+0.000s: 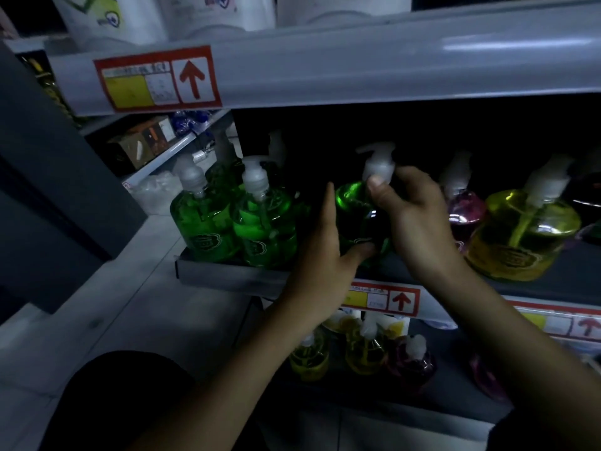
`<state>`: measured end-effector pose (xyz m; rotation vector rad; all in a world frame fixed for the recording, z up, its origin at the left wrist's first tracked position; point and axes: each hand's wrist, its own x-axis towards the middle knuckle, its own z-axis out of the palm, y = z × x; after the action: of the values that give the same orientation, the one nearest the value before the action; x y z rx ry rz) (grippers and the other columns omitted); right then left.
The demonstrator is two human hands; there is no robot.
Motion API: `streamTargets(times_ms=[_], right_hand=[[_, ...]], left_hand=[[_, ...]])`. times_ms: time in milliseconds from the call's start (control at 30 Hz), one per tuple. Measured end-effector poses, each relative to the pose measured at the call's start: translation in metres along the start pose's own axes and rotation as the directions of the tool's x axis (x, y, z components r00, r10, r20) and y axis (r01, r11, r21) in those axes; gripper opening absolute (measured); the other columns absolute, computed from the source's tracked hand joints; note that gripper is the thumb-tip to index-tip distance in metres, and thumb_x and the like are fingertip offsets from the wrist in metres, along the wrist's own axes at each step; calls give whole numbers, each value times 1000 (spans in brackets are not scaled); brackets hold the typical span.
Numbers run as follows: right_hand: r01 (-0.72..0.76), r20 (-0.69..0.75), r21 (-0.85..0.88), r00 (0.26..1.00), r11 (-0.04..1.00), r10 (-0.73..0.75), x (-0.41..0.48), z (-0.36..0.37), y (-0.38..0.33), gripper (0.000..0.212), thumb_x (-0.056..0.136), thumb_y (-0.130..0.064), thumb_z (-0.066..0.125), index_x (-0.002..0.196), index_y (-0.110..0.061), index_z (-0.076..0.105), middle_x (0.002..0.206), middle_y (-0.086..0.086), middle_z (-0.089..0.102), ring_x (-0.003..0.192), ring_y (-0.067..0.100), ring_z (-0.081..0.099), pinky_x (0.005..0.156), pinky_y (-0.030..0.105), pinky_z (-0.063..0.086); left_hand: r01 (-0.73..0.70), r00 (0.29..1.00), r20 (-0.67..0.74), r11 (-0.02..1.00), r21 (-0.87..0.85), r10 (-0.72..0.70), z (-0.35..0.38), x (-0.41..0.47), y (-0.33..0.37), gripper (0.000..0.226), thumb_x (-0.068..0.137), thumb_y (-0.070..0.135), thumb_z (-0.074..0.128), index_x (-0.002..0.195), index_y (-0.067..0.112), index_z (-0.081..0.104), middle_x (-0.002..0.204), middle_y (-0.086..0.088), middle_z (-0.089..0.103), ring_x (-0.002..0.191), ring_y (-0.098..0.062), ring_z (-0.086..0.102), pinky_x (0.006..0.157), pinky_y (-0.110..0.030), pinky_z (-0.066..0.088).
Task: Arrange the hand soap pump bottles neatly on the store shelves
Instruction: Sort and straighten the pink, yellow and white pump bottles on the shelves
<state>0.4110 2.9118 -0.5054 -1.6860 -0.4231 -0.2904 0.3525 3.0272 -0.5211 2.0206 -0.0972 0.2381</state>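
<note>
A green soap pump bottle [353, 206] with a white pump stands on the middle shelf [227, 276] between my two hands. My left hand [320, 255] wraps its lower left side, thumb across the front. My right hand [413, 216] holds its right side, thumb pressed on the pump collar. Two more green bottles [208, 222] [263, 232] stand to its left at the shelf's end, with others behind them. To the right stand a pink bottle [465, 209] and a yellow bottle [520, 236].
The upper shelf edge [325, 66] with a red-bordered price label hangs low over the bottles. On the lower shelf stand yellow bottles [364, 349] and a pink bottle [413, 362]. A grey floor [113, 304] lies at left, beside a dark cabinet.
</note>
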Motion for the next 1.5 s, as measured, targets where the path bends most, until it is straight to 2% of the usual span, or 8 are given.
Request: streamTargets(times_ms=[233,533,700,900,1033,1167,1367,1500], right_hand=[[-44,-5,-117,999,992,44,2,21,4,28,95,-25,55,120,-12,61,104,2,49,100,13,50,82,20,40],[33,148,-392,989,919,28,-25,23,9,90,75,-1,74,145,-21,22,133,-1,25,100,-8,26,68,-14,26],[-50,68,-422,994,905,86,-10,27,10,59,81,-1,69,125,-13,33,117,3,27,84,10,41,67,2,42],[-201,25,-447,971,872,237,16,36,23,44,84,-9,67,123,-7,46,129,17,37,113,33,48,100,34,45],[-186,66,-384,971,905,228,26,46,31,19,81,-5,68,91,-15,55,115,19,55,98,28,62,85,41,56],[-169,86,-362,973,917,213,25,48,26,20,82,-5,69,97,-10,56,111,15,58,99,27,62,82,36,56],[-8,175,-562,976,827,128,-17,25,1,84,75,15,60,146,-14,26,141,13,32,119,30,46,78,13,41],[169,239,-695,971,699,4,-48,-16,-5,60,69,5,53,125,-16,57,121,8,55,104,33,60,80,43,54]], left_hand=[[-99,874,-353,832,545,335,-59,-16,-1,16,91,13,52,100,17,65,92,0,63,76,-11,60,59,-10,42],[-10,941,-263,796,605,212,-86,-11,-29,45,90,37,59,134,34,52,142,-4,32,124,-13,36,90,-14,29],[-9,924,-288,764,645,254,-85,-3,-28,40,91,27,60,130,30,57,139,-10,39,123,-29,44,86,-24,34],[-20,915,-295,758,651,277,-84,-5,-31,40,91,26,59,130,31,57,137,-9,40,116,-30,50,78,-29,42],[-41,913,-269,723,689,307,-85,-5,-31,39,92,28,57,131,30,57,137,-10,40,118,-29,49,78,-28,41],[-56,913,-256,719,692,317,-85,-5,-33,40,92,27,57,131,28,57,137,-12,41,118,-30,49,81,-29,42],[-109,846,-327,737,667,421,-73,-8,-24,26,89,15,60,114,13,66,110,-14,47,81,-17,49,65,-25,43],[-249,854,-194,707,661,482,-43,-11,-13,18,93,18,48,98,9,63,92,-8,52,69,-22,49,58,-34,44]])
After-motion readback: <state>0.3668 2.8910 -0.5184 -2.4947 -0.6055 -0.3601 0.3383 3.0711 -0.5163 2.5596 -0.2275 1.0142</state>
